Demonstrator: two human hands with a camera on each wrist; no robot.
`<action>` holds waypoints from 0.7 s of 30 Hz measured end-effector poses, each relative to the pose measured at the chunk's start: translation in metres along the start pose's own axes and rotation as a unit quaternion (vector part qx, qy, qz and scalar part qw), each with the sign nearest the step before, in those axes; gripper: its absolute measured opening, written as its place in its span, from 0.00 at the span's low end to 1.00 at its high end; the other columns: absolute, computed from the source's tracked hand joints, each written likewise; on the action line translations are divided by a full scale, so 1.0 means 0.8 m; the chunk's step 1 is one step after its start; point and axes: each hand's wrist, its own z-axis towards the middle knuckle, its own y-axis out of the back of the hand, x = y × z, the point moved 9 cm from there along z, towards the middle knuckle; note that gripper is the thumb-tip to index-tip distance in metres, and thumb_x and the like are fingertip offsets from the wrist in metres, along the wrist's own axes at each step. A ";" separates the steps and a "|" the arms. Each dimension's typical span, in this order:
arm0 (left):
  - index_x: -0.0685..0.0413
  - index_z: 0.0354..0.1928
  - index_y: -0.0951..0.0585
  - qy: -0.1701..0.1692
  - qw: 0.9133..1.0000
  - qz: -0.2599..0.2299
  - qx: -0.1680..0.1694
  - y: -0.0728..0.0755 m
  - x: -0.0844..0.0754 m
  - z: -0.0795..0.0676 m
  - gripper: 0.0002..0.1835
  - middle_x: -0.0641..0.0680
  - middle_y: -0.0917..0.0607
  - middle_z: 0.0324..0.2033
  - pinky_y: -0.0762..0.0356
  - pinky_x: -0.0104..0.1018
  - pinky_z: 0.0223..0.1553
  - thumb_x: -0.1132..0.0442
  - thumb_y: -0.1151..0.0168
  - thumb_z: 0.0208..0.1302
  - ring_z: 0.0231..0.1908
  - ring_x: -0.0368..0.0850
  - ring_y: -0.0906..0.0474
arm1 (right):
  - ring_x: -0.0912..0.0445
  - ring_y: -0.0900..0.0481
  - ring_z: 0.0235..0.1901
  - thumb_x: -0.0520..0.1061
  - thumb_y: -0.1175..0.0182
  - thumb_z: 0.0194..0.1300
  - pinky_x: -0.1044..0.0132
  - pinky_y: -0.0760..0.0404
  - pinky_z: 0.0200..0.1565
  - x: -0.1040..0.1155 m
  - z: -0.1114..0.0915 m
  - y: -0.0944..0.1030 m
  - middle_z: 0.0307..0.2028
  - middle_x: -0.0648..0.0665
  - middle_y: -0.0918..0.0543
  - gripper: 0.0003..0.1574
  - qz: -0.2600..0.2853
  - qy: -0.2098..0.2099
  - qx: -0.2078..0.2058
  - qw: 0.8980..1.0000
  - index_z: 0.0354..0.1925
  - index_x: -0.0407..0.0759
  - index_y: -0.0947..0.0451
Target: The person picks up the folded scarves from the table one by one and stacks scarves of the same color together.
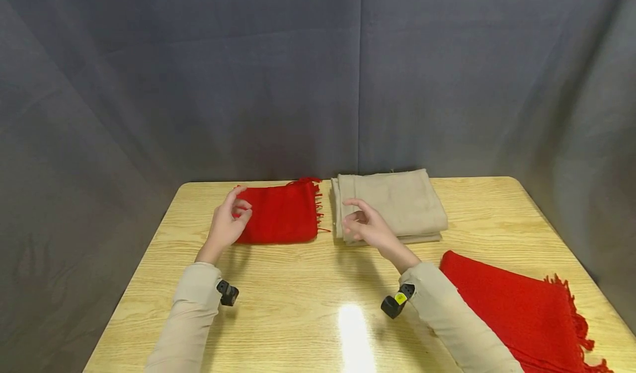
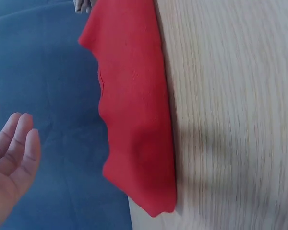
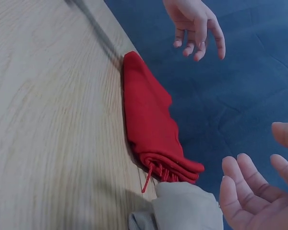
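My left hand (image 1: 228,223) hovers over the left end of a folded red scarf (image 1: 283,214), fingers loosely bent and holding nothing. In the left wrist view a gap separates that hand (image 2: 15,165) from the scarf (image 2: 134,105). Over the left part of a folded beige cloth (image 1: 397,203) is my right hand (image 1: 371,228), likewise holding nothing, its fingers relaxed. The right wrist view shows both hands raised, with the scarf's fringed end (image 3: 158,165) beside the beige cloth (image 3: 185,206).
A second red fringed scarf (image 1: 526,312) lies at the right front, partly behind my right sleeve (image 1: 452,312). Both cloths at the back lie near the far edge of the wooden table (image 1: 283,296). Grey curtains (image 1: 268,86) hang behind and at the sides.
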 end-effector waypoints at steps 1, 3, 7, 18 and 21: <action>0.60 0.60 0.36 0.003 1.000 0.003 -0.001 0.002 0.002 0.001 0.27 0.64 0.21 0.36 0.26 0.37 0.34 0.75 0.45 0.57 0.34 0.55 0.24 | 0.46 0.22 0.35 0.39 0.46 0.64 0.49 0.24 0.36 0.001 0.002 -0.001 0.36 0.40 0.24 0.28 0.000 -0.001 0.000 1.000 0.61 0.37 0.39; 0.60 0.61 0.36 0.011 1.000 0.011 0.000 0.004 0.008 0.003 0.27 0.64 0.21 0.37 0.26 0.37 0.34 0.74 0.45 0.58 0.35 0.55 0.24 | 0.43 0.22 0.37 0.39 0.46 0.63 0.48 0.24 0.38 0.004 0.005 -0.004 0.36 0.39 0.23 0.28 -0.001 -0.003 0.000 1.000 0.61 0.39 0.39; 0.60 0.61 0.37 0.027 0.999 0.024 -0.002 0.011 0.024 0.005 0.27 0.64 0.22 0.37 0.27 0.40 0.35 0.74 0.46 0.59 0.35 0.55 0.25 | 0.41 0.22 0.38 0.39 0.45 0.63 0.46 0.25 0.40 0.014 0.010 -0.011 0.39 0.32 0.23 0.29 0.006 0.006 0.005 1.000 0.61 0.40 0.39; 0.59 0.64 0.39 0.078 0.995 0.060 0.001 0.034 0.066 0.012 0.28 0.66 0.23 0.40 0.26 0.47 0.38 0.72 0.48 0.60 0.38 0.58 0.23 | 0.53 0.22 0.38 0.42 0.45 0.64 0.50 0.24 0.43 0.006 0.035 -0.019 0.46 0.32 0.25 0.32 0.030 -0.015 -0.004 0.999 0.64 0.41 0.42; 0.58 0.64 0.39 0.088 0.994 0.068 0.002 0.038 0.073 0.012 0.28 0.66 0.24 0.41 0.25 0.49 0.39 0.72 0.49 0.60 0.39 0.59 0.23 | 0.54 0.22 0.39 0.43 0.45 0.64 0.50 0.25 0.44 0.001 0.042 -0.019 0.48 0.34 0.25 0.34 0.030 -0.031 -0.013 0.999 0.65 0.43 0.43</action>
